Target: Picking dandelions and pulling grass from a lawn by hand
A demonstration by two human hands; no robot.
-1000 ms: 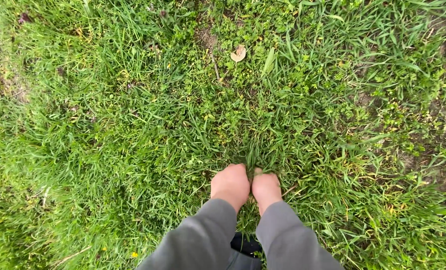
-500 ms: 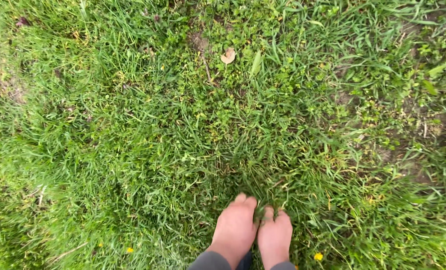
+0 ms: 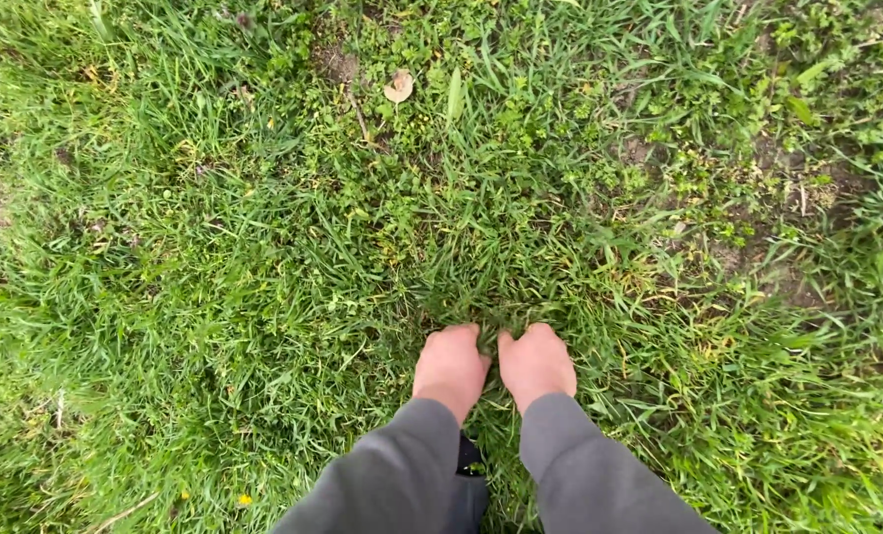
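Note:
Both of my hands are down in thick green grass, side by side and almost touching. My left hand (image 3: 450, 366) is closed around a tuft of grass (image 3: 491, 297) that rises just ahead of my knuckles. My right hand (image 3: 535, 362) grips the same tuft from the right side. My fingertips are buried among the blades and hidden. Grey sleeves (image 3: 580, 465) cover both forearms up to the wrists.
A dry tan leaf (image 3: 398, 88) lies far ahead near a thin brown twig (image 3: 359, 117). Patches of bare soil (image 3: 758, 267) and low clover show at the right. A small yellow flower (image 3: 244, 499) sits at the lower left.
My hands reached forward so only the wrists showed, then came back with the sleeves in view again. They stay clenched on the grass tuft. The view has drifted, shifting the leaf left.

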